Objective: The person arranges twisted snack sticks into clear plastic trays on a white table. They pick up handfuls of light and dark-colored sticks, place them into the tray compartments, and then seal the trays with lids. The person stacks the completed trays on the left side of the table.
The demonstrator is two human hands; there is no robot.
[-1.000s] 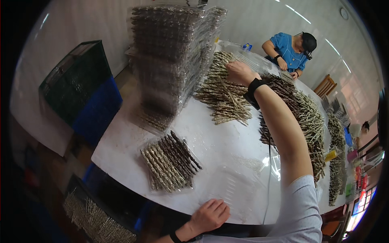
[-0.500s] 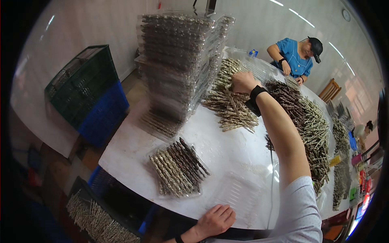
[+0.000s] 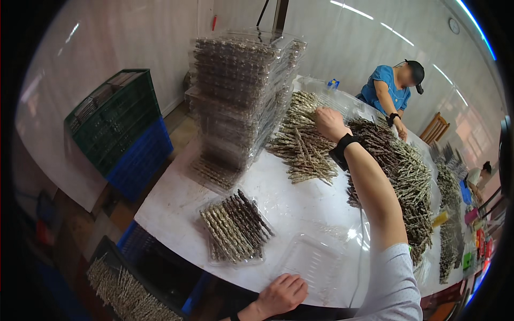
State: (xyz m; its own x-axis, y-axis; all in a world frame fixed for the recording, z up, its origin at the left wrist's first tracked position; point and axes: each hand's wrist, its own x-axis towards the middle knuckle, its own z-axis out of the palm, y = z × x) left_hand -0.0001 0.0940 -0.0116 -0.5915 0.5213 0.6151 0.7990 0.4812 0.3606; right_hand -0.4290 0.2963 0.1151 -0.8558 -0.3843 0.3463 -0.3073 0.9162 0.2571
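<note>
My right hand (image 3: 332, 125) is over the far pile of pale, knobbly twisted sticks (image 3: 300, 140), its fingers curled down at the pile's right side. What those fingers hold is hidden. At the table's near edge my left hand (image 3: 281, 295) lies with loosely bent fingers and nothing visible in it. Just beyond it is a clear plastic tray (image 3: 316, 262) with moulded ridges. Left of that sits a filled clear tray (image 3: 235, 227), with pale sticks on its left and dark ones on its right.
A tall stack of filled clear trays (image 3: 235, 101) stands at the back left. Dark and pale sticks form a long heap (image 3: 401, 176) right of my forearm. Green and blue crates (image 3: 118, 128) and a bin of sticks (image 3: 128, 294) stand off the table. A co-worker (image 3: 391, 88) works across.
My right hand has shifted slightly right and nearer over the pile. My left hand stays put. The co-worker's arm has reached toward the heap. The whole view has tilted slightly.
</note>
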